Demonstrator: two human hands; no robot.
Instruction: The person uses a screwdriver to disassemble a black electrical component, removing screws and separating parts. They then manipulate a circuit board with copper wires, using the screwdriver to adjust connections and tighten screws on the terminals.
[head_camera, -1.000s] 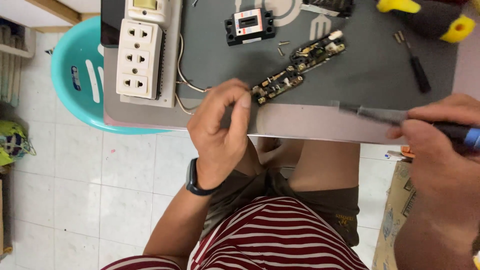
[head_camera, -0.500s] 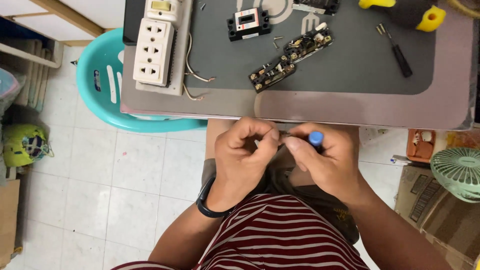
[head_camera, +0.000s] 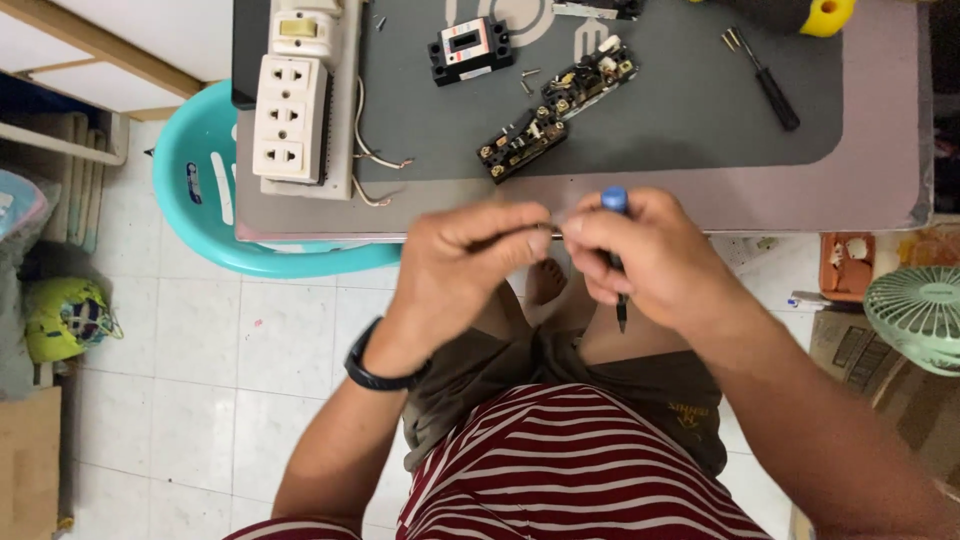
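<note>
My left hand (head_camera: 470, 265) and my right hand (head_camera: 650, 255) meet above my lap, just in front of the table edge, fingertips pinched together on something too small to make out. A blue-capped screwdriver (head_camera: 615, 250) runs through my right fist, blue end up, tip pointing down. On the dark mat (head_camera: 640, 130) lies a long circuit board (head_camera: 555, 105) with small parts. A black breaker-like block (head_camera: 470, 48) sits behind it.
A white outlet strip (head_camera: 293, 120) with loose wires lies at the table's left. A black-handled screwdriver (head_camera: 765, 80) and small screws (head_camera: 525, 80) rest on the mat. A teal plastic stool (head_camera: 200, 200) stands left, a small fan (head_camera: 920, 315) right.
My right hand brought the screwdriver from the table's right side down to my left hand. Both hands now meet at the table edge, and the view has tilted down slightly.
</note>
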